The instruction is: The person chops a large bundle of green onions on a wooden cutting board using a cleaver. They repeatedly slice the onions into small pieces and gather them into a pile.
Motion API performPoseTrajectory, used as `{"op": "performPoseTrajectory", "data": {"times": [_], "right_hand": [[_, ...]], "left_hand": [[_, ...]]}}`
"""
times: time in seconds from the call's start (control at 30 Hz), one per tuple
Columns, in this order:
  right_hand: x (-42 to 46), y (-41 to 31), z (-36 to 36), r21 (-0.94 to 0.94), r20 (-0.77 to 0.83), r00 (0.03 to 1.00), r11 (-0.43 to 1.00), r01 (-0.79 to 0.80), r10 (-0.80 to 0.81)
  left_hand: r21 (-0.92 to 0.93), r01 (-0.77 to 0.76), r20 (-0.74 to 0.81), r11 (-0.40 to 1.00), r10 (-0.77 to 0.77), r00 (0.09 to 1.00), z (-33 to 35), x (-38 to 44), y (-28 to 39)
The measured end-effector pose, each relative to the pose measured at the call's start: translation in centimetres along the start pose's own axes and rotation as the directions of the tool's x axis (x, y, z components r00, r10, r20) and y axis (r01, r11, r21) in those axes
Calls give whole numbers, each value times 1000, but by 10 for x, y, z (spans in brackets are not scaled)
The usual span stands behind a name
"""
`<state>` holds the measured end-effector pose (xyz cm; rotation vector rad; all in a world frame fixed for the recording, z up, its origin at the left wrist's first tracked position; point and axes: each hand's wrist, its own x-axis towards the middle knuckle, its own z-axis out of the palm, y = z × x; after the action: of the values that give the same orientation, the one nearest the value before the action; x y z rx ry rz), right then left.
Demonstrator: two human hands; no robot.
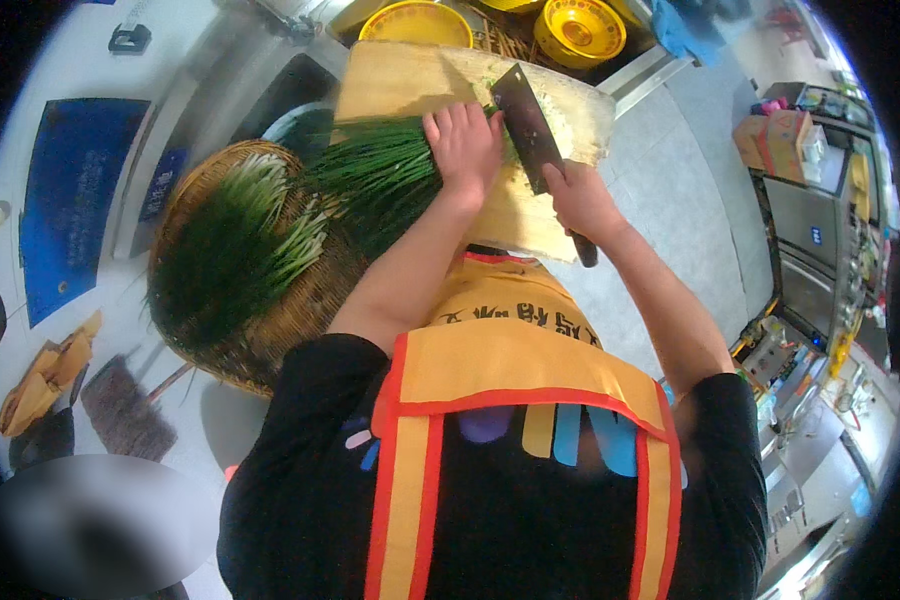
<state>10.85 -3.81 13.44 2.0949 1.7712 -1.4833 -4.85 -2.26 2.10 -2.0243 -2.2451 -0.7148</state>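
Note:
My left hand (468, 146) presses down on a bunch of long green chives (382, 161) lying across a wooden cutting board (397, 79). My right hand (581, 195) grips a cleaver (526, 127) by its dark handle. The blade stands just right of my left fingers, at the cut end of the bunch. Pale chopped bits (559, 124) are scattered on the board beyond the blade. At my left, a round wicker basket (270, 356) holds more chives (225, 247) with white stem ends.
Yellow patterned bowls (581, 30) and a yellow plate (416, 24) sit past the board's far edge. A blue plastic bag (686, 30) hangs at the far right corner. Cardboard boxes (784, 142) rest on a steel kitchen unit (806, 217). A blue mat (82, 202) lies left.

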Motion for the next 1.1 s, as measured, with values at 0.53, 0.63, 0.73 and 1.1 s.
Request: {"op": "performPoseTrajectory", "data": {"times": [0.53, 0.63, 0.73, 1.1], "right_hand": [[48, 33, 58, -32, -335, 903, 961, 274, -269], [41, 24, 45, -217, -371, 860, 933, 287, -350], [22, 14, 31, -290, -401, 832, 915, 281, -383], [7, -3, 12, -505, -199, 910, 833, 223, -364]], "left_hand": [[-13, 7, 63, 1000, -7, 998, 7, -3, -7], [-126, -23, -92, 992, 11, 996, 10, -4, -10], [-189, -33, -202, 981, -6, 979, 4, -4, -6], [-207, 24, -38, 978, -32, 999, 0, 0, -6]]}}
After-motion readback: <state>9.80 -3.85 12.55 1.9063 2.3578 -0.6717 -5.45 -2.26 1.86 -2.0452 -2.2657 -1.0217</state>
